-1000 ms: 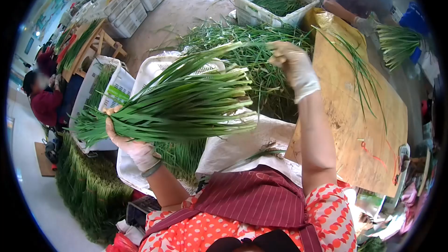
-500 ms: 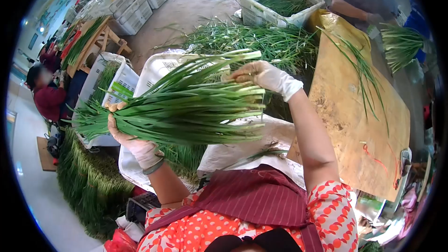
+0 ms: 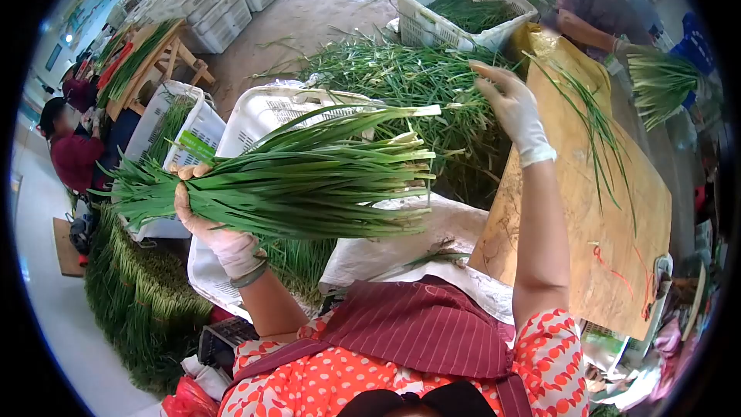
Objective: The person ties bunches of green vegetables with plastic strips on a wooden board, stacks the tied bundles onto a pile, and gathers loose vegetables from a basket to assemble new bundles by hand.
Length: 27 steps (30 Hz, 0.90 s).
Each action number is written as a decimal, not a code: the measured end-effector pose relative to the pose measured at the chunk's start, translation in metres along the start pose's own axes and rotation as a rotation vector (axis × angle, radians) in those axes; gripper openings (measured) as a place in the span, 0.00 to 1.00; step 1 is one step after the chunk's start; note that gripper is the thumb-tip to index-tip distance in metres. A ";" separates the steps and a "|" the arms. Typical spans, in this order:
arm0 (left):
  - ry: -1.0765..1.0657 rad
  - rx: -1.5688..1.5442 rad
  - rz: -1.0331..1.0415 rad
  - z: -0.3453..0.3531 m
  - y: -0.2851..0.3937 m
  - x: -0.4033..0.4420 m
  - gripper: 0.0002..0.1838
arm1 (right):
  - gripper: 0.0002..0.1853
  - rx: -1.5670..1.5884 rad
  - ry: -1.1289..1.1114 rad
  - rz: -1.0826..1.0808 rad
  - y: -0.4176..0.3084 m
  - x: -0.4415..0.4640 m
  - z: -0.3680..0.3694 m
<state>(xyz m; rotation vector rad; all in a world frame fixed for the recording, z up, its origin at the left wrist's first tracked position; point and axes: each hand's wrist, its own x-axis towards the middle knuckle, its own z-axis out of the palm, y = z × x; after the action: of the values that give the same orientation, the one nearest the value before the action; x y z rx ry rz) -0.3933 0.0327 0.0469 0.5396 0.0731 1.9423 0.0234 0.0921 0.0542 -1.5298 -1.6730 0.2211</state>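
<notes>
A big bunch of garlic chives lies crosswise in front of me, its leafy tips to the left and pale stem ends to the right. My left hand, in a whitish glove with stained fingertips, is wrapped round the leafy part. One stalk at the top of the bunch juts further right than the others. My right hand, gloved the same way, is apart from the bunch, fingers stretched and nothing visible in them. It hovers by the right edge of a heap of loose chives.
A white crate stands beneath the bunch, a second crate behind the heap. At right is a wooden board with loose leaves and red string. Tied chives are stacked lower left. A co-worker sits far right; others work at left.
My right hand has left the stem ends and moved right and slightly up, its fingers now apart from the bunch. The left hand keeps its grip, shifted slightly left.
</notes>
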 end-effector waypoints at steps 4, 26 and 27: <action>-0.050 -0.017 -0.066 0.009 -0.007 -0.002 0.13 | 0.18 0.314 -0.560 -0.077 -0.096 0.018 0.027; -0.012 0.029 -0.084 0.002 0.003 -0.012 0.11 | 0.11 0.733 -0.151 -0.055 -0.105 0.023 -0.007; -0.138 -0.079 -0.141 -0.005 0.004 -0.007 0.14 | 0.11 0.975 -0.117 -0.005 -0.096 0.020 -0.004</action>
<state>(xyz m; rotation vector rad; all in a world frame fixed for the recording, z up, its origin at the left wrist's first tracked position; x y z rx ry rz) -0.3968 0.0256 0.0416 0.5987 -0.0521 1.7592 -0.0431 0.0854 0.1264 -0.7713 -1.3164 0.9742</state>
